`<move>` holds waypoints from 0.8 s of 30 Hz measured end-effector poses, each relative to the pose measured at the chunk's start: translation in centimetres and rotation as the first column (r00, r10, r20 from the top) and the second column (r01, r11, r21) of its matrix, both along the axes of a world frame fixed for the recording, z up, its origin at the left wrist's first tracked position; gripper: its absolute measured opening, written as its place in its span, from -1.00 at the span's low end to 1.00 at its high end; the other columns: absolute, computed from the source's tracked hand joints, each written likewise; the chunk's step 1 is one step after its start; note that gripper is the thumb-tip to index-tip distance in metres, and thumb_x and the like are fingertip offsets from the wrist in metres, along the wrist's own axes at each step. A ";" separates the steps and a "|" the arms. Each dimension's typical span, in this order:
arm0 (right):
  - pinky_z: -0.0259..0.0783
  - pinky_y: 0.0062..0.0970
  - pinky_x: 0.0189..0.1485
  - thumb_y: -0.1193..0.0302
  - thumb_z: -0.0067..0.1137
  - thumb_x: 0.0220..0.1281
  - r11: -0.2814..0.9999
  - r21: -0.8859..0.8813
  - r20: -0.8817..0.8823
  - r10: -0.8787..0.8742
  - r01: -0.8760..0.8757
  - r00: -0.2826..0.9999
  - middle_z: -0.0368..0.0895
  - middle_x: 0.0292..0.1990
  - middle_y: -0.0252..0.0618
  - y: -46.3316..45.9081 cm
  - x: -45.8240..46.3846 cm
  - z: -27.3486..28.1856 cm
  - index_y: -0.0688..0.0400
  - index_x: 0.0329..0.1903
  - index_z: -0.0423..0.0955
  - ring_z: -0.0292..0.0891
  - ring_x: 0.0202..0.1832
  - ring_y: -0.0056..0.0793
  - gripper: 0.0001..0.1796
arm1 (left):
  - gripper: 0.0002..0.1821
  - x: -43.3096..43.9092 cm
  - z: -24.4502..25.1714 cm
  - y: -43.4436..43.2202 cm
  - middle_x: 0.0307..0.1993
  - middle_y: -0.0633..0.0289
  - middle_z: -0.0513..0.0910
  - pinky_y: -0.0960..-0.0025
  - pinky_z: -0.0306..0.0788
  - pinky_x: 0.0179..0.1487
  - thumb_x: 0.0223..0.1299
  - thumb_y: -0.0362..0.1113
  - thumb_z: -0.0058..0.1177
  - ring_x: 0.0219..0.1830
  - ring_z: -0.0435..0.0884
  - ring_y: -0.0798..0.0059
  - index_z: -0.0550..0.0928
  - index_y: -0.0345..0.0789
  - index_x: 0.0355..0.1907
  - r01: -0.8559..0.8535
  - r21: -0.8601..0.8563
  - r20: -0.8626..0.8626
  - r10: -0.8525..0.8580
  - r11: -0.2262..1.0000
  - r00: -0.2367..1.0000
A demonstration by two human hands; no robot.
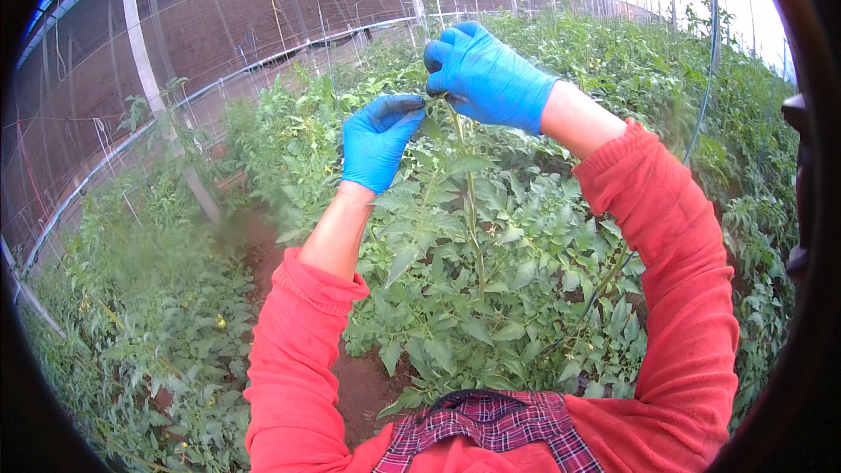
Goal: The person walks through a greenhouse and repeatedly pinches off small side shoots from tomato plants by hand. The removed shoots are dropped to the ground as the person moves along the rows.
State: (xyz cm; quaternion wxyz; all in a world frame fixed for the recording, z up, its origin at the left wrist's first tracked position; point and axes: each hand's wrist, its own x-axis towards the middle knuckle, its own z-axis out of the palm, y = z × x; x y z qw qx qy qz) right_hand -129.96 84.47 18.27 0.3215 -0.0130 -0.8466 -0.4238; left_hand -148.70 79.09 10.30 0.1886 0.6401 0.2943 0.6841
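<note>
Both hands wear blue gloves with dark-stained fingertips and are raised at the top of a tall tomato plant (472,210). My left hand (383,138) has thumb and forefinger brought together at a leaf beside the upper stem. Just above and to the right, my right hand (489,79) is curled at the top of the stem, its fingertips bent inward. The stem runs down from under my right hand into dense leaves. What exactly lies between the fingertips of either hand is hidden or too small to tell.
Tomato plants (177,315) crowd both sides, some with small green fruit (221,322). Bare reddish soil (364,394) shows between rows. A pale post (141,33) slants at the left, near a long curved pipe (125,144). Strings and a dark hose (709,79) hang about the plants.
</note>
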 end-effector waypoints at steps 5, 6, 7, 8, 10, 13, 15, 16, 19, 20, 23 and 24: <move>0.27 -0.31 0.01 0.42 0.10 -0.14 0.999 0.039 0.014 0.005 -0.005 1.000 0.44 -0.31 -0.30 0.0 0.2 0.5 0.04 -0.47 0.57 0.38 -0.11 -0.32 -0.90 | -0.79 0.3 0.4 0.0 -0.18 0.21 0.68 0.49 0.50 -0.02 0.10 -0.52 0.18 -0.16 0.63 0.57 0.65 -0.37 -0.16 -0.044 -0.010 -0.024 0.044 0.999 0.999; 0.27 -0.32 0.01 0.42 0.10 -0.15 0.999 0.047 0.011 0.002 -0.002 1.000 0.43 -0.32 -0.31 0.1 0.2 0.5 0.04 -0.49 0.56 0.38 -0.11 -0.32 -0.91 | -0.79 0.3 0.5 0.0 -0.18 0.21 0.68 0.49 0.50 -0.03 0.10 -0.52 0.18 -0.16 0.63 0.57 0.65 -0.37 -0.16 -0.041 -0.018 -0.024 0.041 0.999 0.999; 0.27 -0.32 0.00 0.42 0.10 -0.16 0.998 0.056 0.008 -0.001 0.000 1.000 0.43 -0.33 -0.31 0.2 0.1 0.5 0.04 -0.50 0.56 0.38 -0.11 -0.32 -0.91 | -0.79 0.3 0.5 0.1 -0.18 0.21 0.68 0.50 0.50 -0.03 0.10 -0.52 0.19 -0.16 0.63 0.57 0.65 -0.37 -0.16 -0.035 -0.009 -0.020 0.035 0.999 0.999; 0.27 -0.33 0.01 0.42 0.11 -0.16 0.998 0.055 -0.004 0.001 0.000 1.000 0.44 -0.32 -0.31 0.3 0.0 0.5 0.04 -0.51 0.56 0.39 -0.12 -0.33 -0.92 | -0.79 0.3 0.4 0.2 -0.18 0.22 0.68 0.50 0.50 -0.04 0.10 -0.51 0.19 -0.17 0.63 0.58 0.65 -0.37 -0.16 -0.028 0.001 -0.016 0.028 1.000 0.999; 0.26 -0.35 0.03 0.41 0.12 -0.15 0.998 0.055 -0.028 0.004 -0.002 1.000 0.47 -0.31 -0.32 0.3 -0.1 0.4 0.03 -0.52 0.56 0.41 -0.13 -0.35 -0.94 | -0.79 0.3 0.4 0.3 -0.18 0.22 0.68 0.50 0.50 -0.05 0.10 -0.51 0.19 -0.17 0.63 0.58 0.65 -0.37 -0.16 -0.012 0.013 -0.009 0.012 1.000 1.000; 0.29 -0.34 0.07 0.43 0.19 -0.12 0.983 -0.059 -0.265 0.151 -0.172 0.952 0.52 -0.26 -0.33 -0.6 0.1 0.2 0.07 -0.47 0.59 0.45 -0.12 -0.33 -0.93 | -0.80 0.0 0.4 0.4 -0.19 0.23 0.68 0.50 0.50 -0.06 0.11 -0.50 0.18 -0.17 0.63 0.58 0.65 -0.36 -0.16 0.003 0.016 0.002 -0.003 1.000 1.000; 0.32 -0.36 0.07 0.44 0.23 -0.06 0.924 -0.181 -0.416 0.237 -0.336 0.878 0.54 -0.23 -0.32 -0.4 0.7 0.7 0.10 -0.39 0.61 0.47 -0.10 -0.33 -0.90 | -0.80 0.0 0.4 0.4 -0.21 0.23 0.69 0.50 0.50 -0.06 0.11 -0.50 0.19 -0.17 0.63 0.59 0.66 -0.35 -0.17 0.005 0.012 0.009 -0.005 1.000 1.000; 0.33 -0.36 0.07 0.45 0.26 -0.03 0.879 -0.231 -0.492 0.264 -0.417 0.830 0.55 -0.22 -0.31 -0.3 1.2 0.9 0.11 -0.36 0.62 0.48 -0.10 -0.33 -0.89 | -0.78 0.1 0.6 0.3 -0.19 0.23 0.68 0.50 0.50 -0.06 0.12 -0.50 0.18 -0.16 0.63 0.57 0.64 -0.35 -0.13 -0.013 -0.016 -0.007 0.013 1.000 1.000; 0.38 -0.43 0.03 0.47 0.27 0.07 0.755 -0.361 -0.611 0.252 -0.548 0.750 0.55 -0.24 -0.29 -0.5 2.4 1.0 0.14 -0.28 0.63 0.50 -0.11 -0.38 -0.87 | -0.68 0.1 0.8 -0.4 -0.13 0.21 0.64 0.49 0.50 -0.06 0.14 -0.52 0.14 -0.13 0.62 0.52 0.58 -0.34 0.00 0.004 -0.028 0.001 -0.004 1.000 1.000; 0.37 -0.51 0.01 0.47 0.22 0.15 0.626 -0.461 -0.653 0.240 -0.629 0.718 0.57 -0.27 -0.31 -1.0 3.0 0.8 0.19 -0.21 0.60 0.49 -0.15 -0.53 -0.85 | -0.63 0.1 0.7 -0.3 -0.11 0.20 0.63 0.49 0.50 -0.06 0.15 -0.52 0.13 -0.12 0.62 0.49 0.55 -0.34 0.05 0.065 0.022 0.036 -0.066 0.998 0.997; 0.36 -0.56 0.01 0.46 0.19 0.19 0.430 -0.544 -0.753 0.129 -0.720 0.646 0.59 -0.28 -0.35 -2.8 4.4 -1.6 0.25 -0.15 0.56 0.48 -0.16 -0.60 -0.81 | -0.53 -1.4 -0.9 -0.1 -0.04 0.16 0.59 0.45 0.48 -0.03 0.17 -0.48 0.12 -0.07 0.62 0.44 0.45 -0.32 0.17 0.103 0.047 0.076 -0.106 0.994 0.991; 0.36 -0.58 -0.03 0.44 0.15 0.21 0.412 -0.574 -0.760 0.055 -0.708 0.648 0.58 -0.30 -0.37 -3.8 4.7 -2.7 0.25 -0.13 0.55 0.46 -0.18 -0.64 -0.80 | -0.50 -2.6 -1.7 -0.5 -0.02 0.15 0.58 0.43 0.47 -0.01 0.18 -0.46 0.12 -0.04 0.61 0.42 0.42 -0.31 0.21 0.080 0.036 0.081 -0.083 0.996 0.993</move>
